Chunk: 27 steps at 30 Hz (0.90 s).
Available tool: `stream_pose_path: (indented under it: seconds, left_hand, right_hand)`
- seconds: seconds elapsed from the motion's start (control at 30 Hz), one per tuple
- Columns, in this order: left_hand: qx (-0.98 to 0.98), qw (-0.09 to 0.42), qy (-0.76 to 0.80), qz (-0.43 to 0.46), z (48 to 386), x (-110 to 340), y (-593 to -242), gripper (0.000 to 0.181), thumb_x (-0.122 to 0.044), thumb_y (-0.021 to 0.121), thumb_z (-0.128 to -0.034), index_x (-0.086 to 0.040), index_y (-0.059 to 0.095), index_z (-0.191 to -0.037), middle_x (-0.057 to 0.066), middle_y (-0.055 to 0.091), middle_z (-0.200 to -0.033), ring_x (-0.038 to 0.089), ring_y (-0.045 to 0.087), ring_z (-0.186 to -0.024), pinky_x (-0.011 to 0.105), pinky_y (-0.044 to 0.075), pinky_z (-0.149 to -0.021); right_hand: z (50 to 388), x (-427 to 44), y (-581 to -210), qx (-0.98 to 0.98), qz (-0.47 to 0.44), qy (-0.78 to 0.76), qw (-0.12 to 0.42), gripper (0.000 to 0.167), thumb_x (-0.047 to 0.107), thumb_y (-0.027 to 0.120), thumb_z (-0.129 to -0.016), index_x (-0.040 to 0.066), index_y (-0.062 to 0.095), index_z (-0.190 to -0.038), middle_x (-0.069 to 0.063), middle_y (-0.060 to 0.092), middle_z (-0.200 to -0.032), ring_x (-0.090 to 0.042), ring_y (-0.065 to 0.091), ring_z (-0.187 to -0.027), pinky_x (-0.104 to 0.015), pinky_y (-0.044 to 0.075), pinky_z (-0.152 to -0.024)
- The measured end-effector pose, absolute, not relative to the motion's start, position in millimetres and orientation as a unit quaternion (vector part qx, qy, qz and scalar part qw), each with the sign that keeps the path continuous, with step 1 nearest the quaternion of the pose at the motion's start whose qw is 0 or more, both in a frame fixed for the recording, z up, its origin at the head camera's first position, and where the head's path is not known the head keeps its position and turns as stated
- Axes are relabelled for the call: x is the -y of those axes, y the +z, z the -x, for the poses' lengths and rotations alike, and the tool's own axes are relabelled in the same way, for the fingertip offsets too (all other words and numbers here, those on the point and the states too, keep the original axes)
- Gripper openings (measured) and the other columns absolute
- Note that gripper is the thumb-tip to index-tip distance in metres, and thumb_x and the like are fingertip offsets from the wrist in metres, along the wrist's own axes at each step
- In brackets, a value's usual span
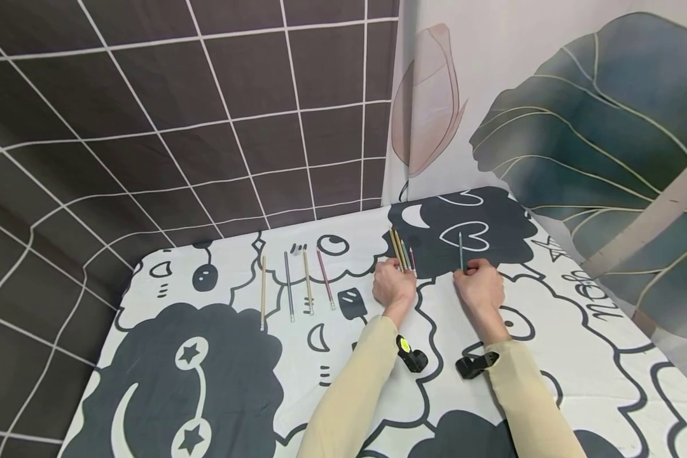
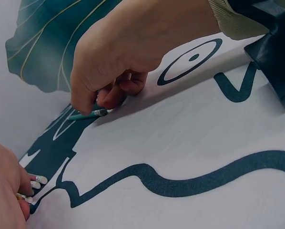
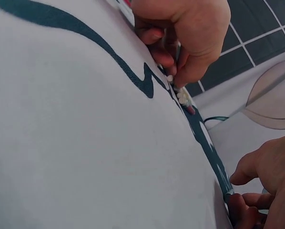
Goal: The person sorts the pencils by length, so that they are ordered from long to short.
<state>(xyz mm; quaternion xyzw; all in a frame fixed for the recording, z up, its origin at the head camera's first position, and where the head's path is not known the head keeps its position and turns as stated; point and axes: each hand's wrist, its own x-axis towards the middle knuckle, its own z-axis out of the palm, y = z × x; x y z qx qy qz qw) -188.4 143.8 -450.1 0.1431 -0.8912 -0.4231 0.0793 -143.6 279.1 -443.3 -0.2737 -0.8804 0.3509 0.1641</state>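
Observation:
My left hand point(image 1: 395, 284) grips the near ends of several pencils point(image 1: 399, 249), gold, teal and dark red, that point away over the dark patch of the cloth. White-tipped eraser ends point(image 3: 183, 98) show by its fingertips in the right wrist view. To the right, my right hand point(image 1: 481, 289) pinches a teal pencil point(image 1: 460, 248) near its eraser end; the left wrist view shows that pencil point(image 2: 85, 116) low against the cloth. Further left lie a tan pencil point(image 1: 263, 292), a dark grey pencil point(image 1: 289, 286), a yellowish pencil point(image 1: 308, 283) and a dark red pencil point(image 1: 326, 280), spaced side by side.
A black-and-white cartoon cloth point(image 1: 332, 337) covers the table. Behind it hangs a dark curtain with a white grid point(image 1: 235, 83), and at the right a pale curtain with large leaves point(image 1: 595, 127). Each wrist carries a black camera point(image 1: 415, 360).

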Motion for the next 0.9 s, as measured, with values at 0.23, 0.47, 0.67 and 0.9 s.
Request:
stream_pose_path:
  seconds: [0.23,0.47,0.67,0.9]
  left_hand:
    - [0.894,0.071,-0.418,-0.146,189.9,-143.5,-449.9,0.018,-0.013,0.081,-0.0749,-0.015,0.075,-0.091,0.001,0.062,-0.083,0.027,0.065,-0.076,0.042,0.049,-0.067]
    - [0.898,0.079,-0.412,-0.133,191.3,-140.1,-449.4,0.011,-0.012,0.08,-0.0728,-0.016,0.075,-0.082,0.002,0.068,-0.076,0.027,0.067,-0.071,0.042,0.05,-0.062]
    - [0.902,0.077,-0.405,-0.13,192.2,-136.7,-447.7,0.008,-0.012,0.079,-0.073,-0.016,0.075,-0.079,0.001,0.068,-0.073,0.027,0.066,-0.069,0.042,0.049,-0.06]
    - [0.904,0.065,-0.405,-0.122,193.2,-136.7,-445.7,0.009,-0.013,0.08,-0.0729,-0.016,0.076,-0.08,0.002,0.069,-0.074,0.027,0.067,-0.069,0.041,0.049,-0.06]
  right_hand:
    - [145.4,-279.0,-443.2,0.885,0.272,0.342,0.161,0.034,0.015,0.061,-0.084,-0.006,0.062,-0.11,-0.022,0.067,-0.097,-0.043,0.064,-0.087,-0.055,0.046,-0.071]
    - [147.1,-278.0,-444.1,0.888,0.276,0.333,0.157,0.033,0.015,0.062,-0.084,-0.006,0.063,-0.109,-0.022,0.068,-0.094,-0.044,0.064,-0.086,-0.055,0.046,-0.07]
    - [147.9,-276.7,-445.6,0.895,0.27,0.32,0.156,0.028,0.014,0.063,-0.084,-0.006,0.065,-0.103,-0.023,0.068,-0.089,-0.044,0.064,-0.082,-0.056,0.047,-0.065]
    - [149.1,-277.9,-446.4,0.894,0.272,0.313,0.171,0.022,0.01,0.064,-0.081,-0.008,0.068,-0.093,-0.025,0.068,-0.082,-0.043,0.064,-0.072,-0.052,0.047,-0.058]
